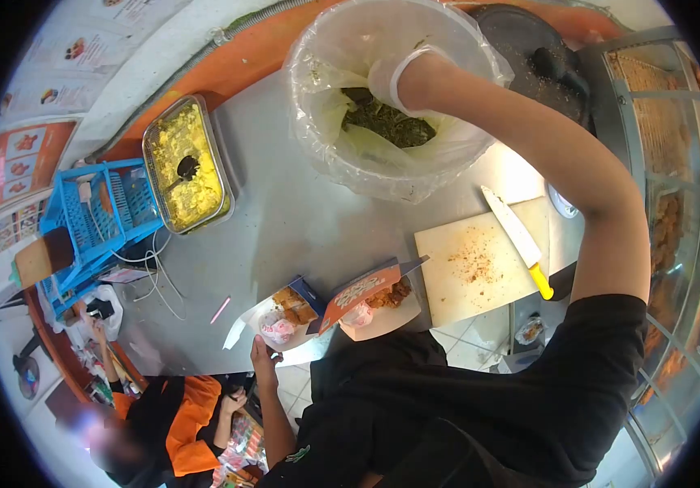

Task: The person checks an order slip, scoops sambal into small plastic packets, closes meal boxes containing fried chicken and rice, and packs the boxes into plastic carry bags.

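My right hand [399, 83], in a white glove, reaches down into a large tub [465, 122] lined with clear plastic. Dark green chopped leaves [389, 124] lie at its bottom. The fingers of this hand are hidden by the glove and the liner. My left hand [265, 358] grips the near edge of an open cardboard takeaway box [244, 320] with fried pieces and a pink-and-white wrapped item inside. Touching it on the right, a second takeaway box [378, 286] holds browned fried food and a similar pink-and-white item.
A yellow-handled knife [514, 232] lies on a crumb-strewn cutting board [447, 276]. On the left are a container of yellow food [191, 171], a blue basket [94, 211], cables and a pink pen [220, 310]. A co-worker [179, 423] is at lower left; a display cabinet [651, 98] stands right.
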`<action>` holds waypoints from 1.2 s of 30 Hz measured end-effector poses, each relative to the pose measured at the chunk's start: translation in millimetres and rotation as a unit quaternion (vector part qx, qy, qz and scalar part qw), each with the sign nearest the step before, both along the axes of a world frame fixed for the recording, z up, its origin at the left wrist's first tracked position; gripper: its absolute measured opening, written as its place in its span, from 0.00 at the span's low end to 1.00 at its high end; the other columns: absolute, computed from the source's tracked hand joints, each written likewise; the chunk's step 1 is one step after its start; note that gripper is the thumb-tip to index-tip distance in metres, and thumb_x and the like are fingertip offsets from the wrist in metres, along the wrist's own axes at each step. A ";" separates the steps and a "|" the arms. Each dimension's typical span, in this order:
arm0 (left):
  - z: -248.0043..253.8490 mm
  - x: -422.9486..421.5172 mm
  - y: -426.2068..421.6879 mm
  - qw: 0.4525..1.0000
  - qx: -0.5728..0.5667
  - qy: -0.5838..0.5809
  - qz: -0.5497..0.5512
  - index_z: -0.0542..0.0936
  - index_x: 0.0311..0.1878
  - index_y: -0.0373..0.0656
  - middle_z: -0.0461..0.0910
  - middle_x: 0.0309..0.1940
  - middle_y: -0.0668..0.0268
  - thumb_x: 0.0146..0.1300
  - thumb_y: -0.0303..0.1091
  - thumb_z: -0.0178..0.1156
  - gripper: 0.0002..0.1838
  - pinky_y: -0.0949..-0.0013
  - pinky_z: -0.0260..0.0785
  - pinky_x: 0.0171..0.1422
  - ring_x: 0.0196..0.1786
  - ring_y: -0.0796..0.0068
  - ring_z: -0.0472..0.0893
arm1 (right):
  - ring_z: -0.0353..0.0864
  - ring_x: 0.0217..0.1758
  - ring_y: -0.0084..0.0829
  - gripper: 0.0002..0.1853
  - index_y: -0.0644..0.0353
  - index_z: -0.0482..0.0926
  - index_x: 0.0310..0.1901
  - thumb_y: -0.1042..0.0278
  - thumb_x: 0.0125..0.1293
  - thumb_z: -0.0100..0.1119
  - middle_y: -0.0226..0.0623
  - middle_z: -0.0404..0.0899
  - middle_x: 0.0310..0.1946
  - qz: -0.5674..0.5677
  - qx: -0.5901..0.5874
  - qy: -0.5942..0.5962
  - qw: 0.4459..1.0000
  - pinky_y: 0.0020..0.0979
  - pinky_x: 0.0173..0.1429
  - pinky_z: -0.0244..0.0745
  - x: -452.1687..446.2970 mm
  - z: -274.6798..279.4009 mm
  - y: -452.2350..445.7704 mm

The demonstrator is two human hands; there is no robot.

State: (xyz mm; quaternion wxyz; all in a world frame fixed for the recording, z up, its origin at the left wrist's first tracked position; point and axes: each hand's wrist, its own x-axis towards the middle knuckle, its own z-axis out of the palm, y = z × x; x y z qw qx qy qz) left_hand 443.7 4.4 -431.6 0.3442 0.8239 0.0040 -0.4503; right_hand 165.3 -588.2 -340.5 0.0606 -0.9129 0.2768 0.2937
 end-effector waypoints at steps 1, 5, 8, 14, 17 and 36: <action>-1.5 1.3 2.8 1.000 0.010 0.001 -0.002 0.77 0.45 0.45 0.77 0.28 0.69 0.79 0.57 0.48 0.23 0.73 0.69 0.30 0.29 0.80 0.76 | 0.88 0.40 0.50 0.11 0.68 0.86 0.44 0.79 0.59 0.64 0.50 0.88 0.40 -0.003 -0.007 -0.010 1.000 0.44 0.42 0.83 -1.3 -0.7 5.1; -6.6 8.2 9.5 1.000 0.025 -0.005 -0.012 0.77 0.46 0.44 0.79 0.29 0.69 0.79 0.58 0.48 0.24 0.73 0.70 0.30 0.30 0.80 0.76 | 0.87 0.39 0.51 0.12 0.69 0.87 0.42 0.80 0.54 0.64 0.52 0.87 0.39 0.029 0.040 0.012 0.999 0.45 0.41 0.82 -5.1 2.6 5.4; -4.7 3.2 7.6 1.000 0.022 -0.002 -0.010 0.77 0.47 0.43 0.79 0.30 0.68 0.79 0.58 0.48 0.25 0.73 0.70 0.31 0.30 0.79 0.77 | 0.86 0.38 0.52 0.13 0.68 0.87 0.41 0.79 0.52 0.64 0.52 0.87 0.38 0.059 0.072 0.024 0.995 0.47 0.40 0.80 -7.6 -11.0 -1.6; -0.6 2.2 2.1 0.999 0.033 -0.011 -0.027 0.78 0.48 0.42 0.80 0.30 0.67 0.80 0.57 0.47 0.25 0.73 0.70 0.31 0.30 0.79 0.78 | 0.83 0.32 0.45 0.13 0.64 0.88 0.42 0.73 0.54 0.64 0.46 0.86 0.32 0.128 0.163 0.090 0.974 0.45 0.36 0.77 -8.6 -28.5 -2.3; -2.8 7.4 4.8 0.999 0.037 -0.016 -0.032 0.77 0.47 0.43 0.79 0.29 0.68 0.80 0.57 0.46 0.25 0.73 0.71 0.31 0.30 0.78 0.78 | 0.79 0.26 0.35 0.12 0.60 0.88 0.42 0.70 0.56 0.63 0.39 0.84 0.28 0.112 0.273 0.103 0.950 0.37 0.32 0.75 -7.2 -27.5 -14.1; -12.1 8.9 14.5 0.997 -0.031 -0.044 -0.060 0.77 0.39 0.43 0.73 0.22 0.70 0.78 0.58 0.49 0.25 0.73 0.68 0.26 0.25 0.77 0.77 | 0.65 0.28 0.20 0.17 0.65 0.88 0.43 0.85 0.59 0.49 0.30 0.78 0.31 -0.341 0.255 -0.312 0.849 0.25 0.31 0.62 -110.3 84.4 29.6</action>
